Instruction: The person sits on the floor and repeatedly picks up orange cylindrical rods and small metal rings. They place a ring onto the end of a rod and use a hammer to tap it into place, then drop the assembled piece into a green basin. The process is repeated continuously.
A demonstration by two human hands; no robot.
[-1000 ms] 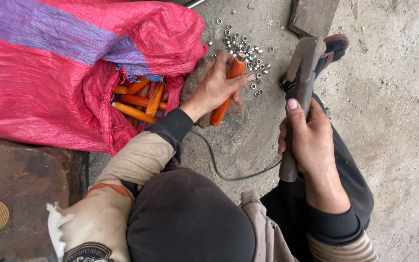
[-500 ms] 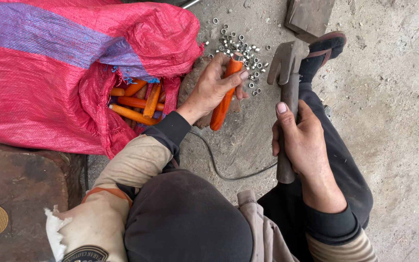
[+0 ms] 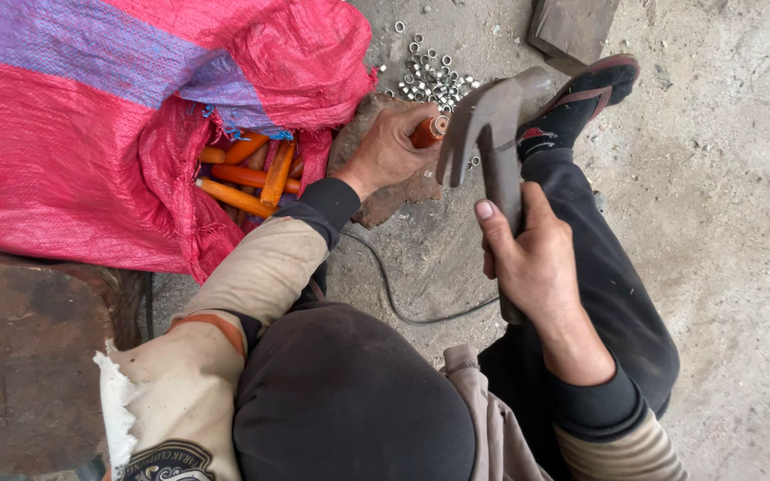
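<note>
Left hand [image 3: 391, 147] just above frame centre, fingers wrapped tight round an orange handle [image 3: 427, 132]. Only the top end peeking out past the knuckles, metal-capped tip aimed toward the upper right, long axis apparently running from lower left up to upper right; rest of it buried in the fist, so true length and tilt hard to judge. Handle resting over a rough brown stone block [image 3: 385, 191] on the concrete floor [image 3: 724, 232], hand touching the block.

Right hand [image 3: 532, 258] right of centre, fingers curled shut round the shaft of a claw hammer [image 3: 492, 134], thumb laid flat up the shaft. Hammer's long axis close to vertical in the frame, head at the top, claws curving down to the left, poised just beside the orange tip; contact between the two impossible to call. Bottom of the shaft hidden behind the wrist.

Small heap of silver metal rings [image 3: 434, 76] at upper centre, just beyond the block. More orange handles [image 3: 251, 178] lying in the mouth of a red woven sack [image 3: 82, 151] at left, sack running off the frame. Black cable [image 3: 403, 303] looping across the floor between the arms. Sandalled foot [image 3: 590, 93] at upper right. Dark cap [image 3: 349, 401] filling the lower centre, covering the lap.
</note>
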